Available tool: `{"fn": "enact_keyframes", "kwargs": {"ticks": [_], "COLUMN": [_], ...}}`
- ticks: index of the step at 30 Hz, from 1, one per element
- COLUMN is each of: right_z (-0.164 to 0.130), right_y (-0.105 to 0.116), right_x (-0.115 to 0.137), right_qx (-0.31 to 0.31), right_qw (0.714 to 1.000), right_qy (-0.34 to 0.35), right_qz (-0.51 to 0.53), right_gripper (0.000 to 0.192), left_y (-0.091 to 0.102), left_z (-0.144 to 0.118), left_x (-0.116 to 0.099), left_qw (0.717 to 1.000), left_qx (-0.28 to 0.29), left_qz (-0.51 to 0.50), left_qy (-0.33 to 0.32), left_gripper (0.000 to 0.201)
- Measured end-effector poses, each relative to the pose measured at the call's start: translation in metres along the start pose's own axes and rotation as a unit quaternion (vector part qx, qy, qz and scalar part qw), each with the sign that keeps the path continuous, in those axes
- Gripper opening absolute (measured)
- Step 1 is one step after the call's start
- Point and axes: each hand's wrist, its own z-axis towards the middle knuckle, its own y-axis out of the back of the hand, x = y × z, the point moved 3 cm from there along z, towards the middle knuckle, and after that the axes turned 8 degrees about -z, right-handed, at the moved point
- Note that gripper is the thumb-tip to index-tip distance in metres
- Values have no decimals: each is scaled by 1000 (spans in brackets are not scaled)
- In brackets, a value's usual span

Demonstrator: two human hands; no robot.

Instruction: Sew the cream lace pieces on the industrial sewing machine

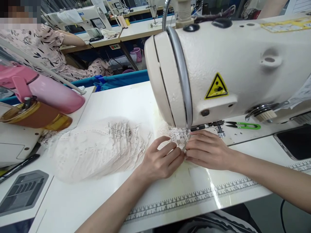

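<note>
A cream industrial sewing machine [233, 64] fills the upper right of the head view. Under its head lies a small piece of white lace [178, 134]. My left hand [160, 160] and my right hand [209, 150] meet at the lace and pinch its near edge with the fingertips, just in front of the needle area. A heap of pale lace pieces with loose threads [97, 149] spreads on the white table [121, 103] to the left of my left hand.
Green thread snips [243, 125] lie behind my right hand. A phone [295, 142] rests at the right. A pink bottle [43, 89] and an amber container [34, 116] sit far left, above a grey tray [23, 192]. A person in a patterned top [46, 48] sits behind.
</note>
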Motion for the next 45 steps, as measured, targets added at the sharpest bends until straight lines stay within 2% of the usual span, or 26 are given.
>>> {"fn": "enact_keyframes", "kwargs": {"ticks": [13, 16, 20, 24, 30, 38, 45], "right_z": [-5, -7, -6, -5, -3, 1, -2], "right_y": [-3, -3, -3, -3, -1, 0, -3], "right_x": [2, 0, 0, 1, 3, 5, 6], "right_qx": [1, -5, -7, -8, 0, -26, -43], "right_qw": [1000, 1000, 999, 999, 1000, 999, 999], "right_qy": [15, 22, 33, 30, 30, 27, 30], "right_qz": [5, 11, 1, 10, 7, 0, -11], "right_gripper": [8, 7, 8, 8, 11, 16, 13], "left_y": [-1, -6, -15, -21, -24, -23, -22], "left_z": [-2, -2, -4, -9, -11, -11, -11], "left_x": [-1, 2, 8, 11, 15, 20, 22], "left_qw": [1000, 999, 986, 976, 970, 964, 964], "left_qx": [2, 38, 121, 163, 188, 204, 208], "left_qz": [16, -15, -82, -102, -105, -122, -112], "left_qy": [-1, 22, 80, 106, 109, 117, 124], "left_gripper": [12, 3, 32, 52, 55, 59, 59]}}
